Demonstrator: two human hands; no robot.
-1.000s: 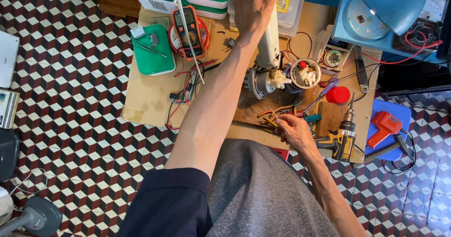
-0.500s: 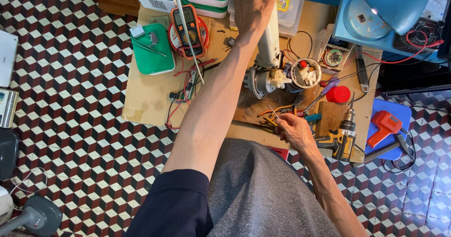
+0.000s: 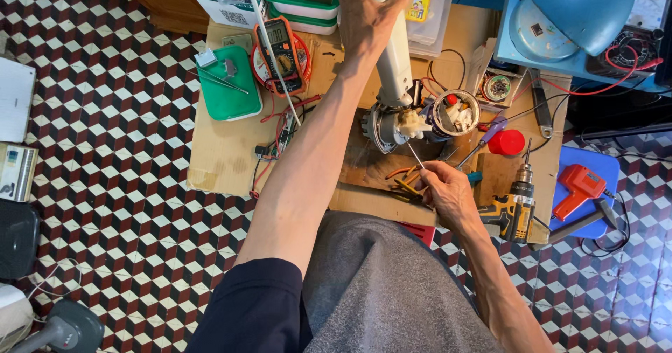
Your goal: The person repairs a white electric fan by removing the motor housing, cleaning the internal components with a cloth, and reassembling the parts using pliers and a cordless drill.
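Little has changed since a moment ago: the left hand (image 3: 367, 13) is still wrapped around the upper part of the white tube (image 3: 393, 52), and the right hand (image 3: 448, 193) stays low at the near edge of the cardboard work surface (image 3: 224, 150), though its slim metal probe (image 3: 414, 154) now seems angled a touch more toward the motor. The tube's long axis runs nearly straight away from the person, leaning slightly, with its far end cut off by the top of the view and its near end seated in the round grey motor housing (image 3: 381, 125) near the middle of the board. The left hand's fingers and thumb are closed around the tube, the arm stretched out long across the board. The right hand's fingers are pinched together on the thin probe, whose tip points up and to the left at the white fitting (image 3: 413, 123) just beside the housing; whether the tip touches it I cannot tell. Orange wires (image 3: 402, 178) lie just under that hand. Beside the housing sits an open round cup of small parts (image 3: 456, 113), and a red cap (image 3: 507, 143) is near it. A yellow and black drill (image 3: 514, 209) rests just right of the right hand. Farther left lie a green case (image 3: 227, 87) and an orange-edged multimeter (image 3: 280, 48).
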